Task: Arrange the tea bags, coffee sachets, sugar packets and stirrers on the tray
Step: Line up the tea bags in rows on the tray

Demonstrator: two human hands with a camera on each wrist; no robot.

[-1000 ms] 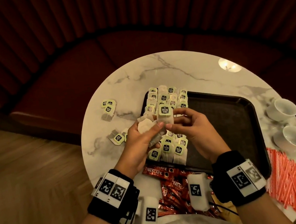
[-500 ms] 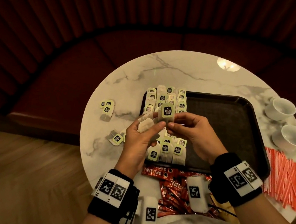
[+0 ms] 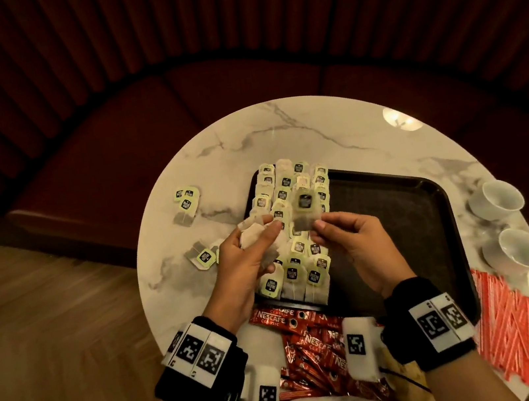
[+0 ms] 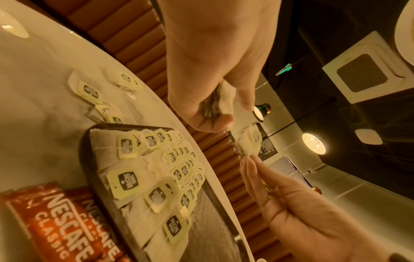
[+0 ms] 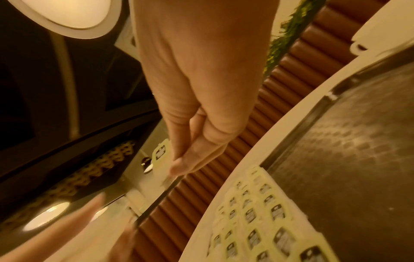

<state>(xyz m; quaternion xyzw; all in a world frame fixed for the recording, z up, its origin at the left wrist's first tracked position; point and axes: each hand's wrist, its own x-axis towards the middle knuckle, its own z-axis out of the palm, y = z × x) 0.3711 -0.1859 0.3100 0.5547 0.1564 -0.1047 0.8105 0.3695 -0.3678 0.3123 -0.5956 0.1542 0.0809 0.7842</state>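
Tea bags on black tray

1. Round white marble table — grey veins.
2. Two empty white cups at its right edge, just beside each other.
3. Dark red ribbed booth seat — curves behind table.
4. Wood floor left.

**Three cameras, one shared tray corner**

The head view looks steeply down from above the near edge of the round desk, taking in the whole top and the bench behind it. The left wrist view sits close under the left hand, facing along it toward the desk's far edge and the ceiling. The right wrist view looks likewise along the right hand, very near, tilted upward. All three share the tray and its rows of tea bags.
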